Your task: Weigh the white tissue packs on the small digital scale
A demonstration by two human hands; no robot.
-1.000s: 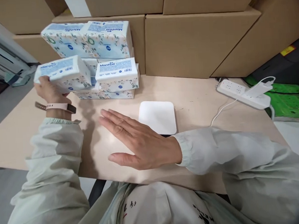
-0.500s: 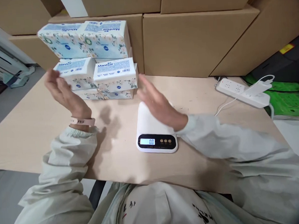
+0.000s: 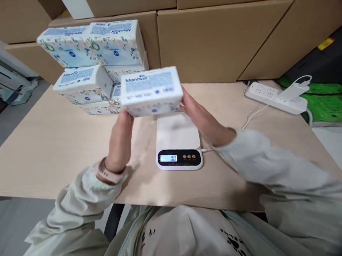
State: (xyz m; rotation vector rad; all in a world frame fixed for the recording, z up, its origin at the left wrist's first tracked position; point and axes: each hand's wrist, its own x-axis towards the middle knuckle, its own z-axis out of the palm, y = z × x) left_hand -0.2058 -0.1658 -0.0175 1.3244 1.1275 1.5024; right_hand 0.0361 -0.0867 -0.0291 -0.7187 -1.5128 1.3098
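Between my two hands is a pack of tissues [image 3: 152,91], white and blue with "Manhua" print, raised off the table and above the back part of a scale. My left hand [image 3: 120,140] grips its left end from below, and my right hand [image 3: 201,117] presses on its right end. The white digital scale [image 3: 178,137] lies flat on the table, its lit display reading 0.0. To the left stand several stacked tissue packs [image 3: 89,46] with a flower pattern, partly hidden by the held pack.
Large cardboard boxes [image 3: 212,45] form a wall behind the wooden table [image 3: 46,150]. At the right, a white power strip [image 3: 275,97] carries a plugged-in charger and cable. Beyond it sits a green crate [image 3: 330,112] beside a dark box.
Both hands have closed on the front right tissue pack. It has come off the stack and moved right, toward me, over the scale. The display still reads 0.0.
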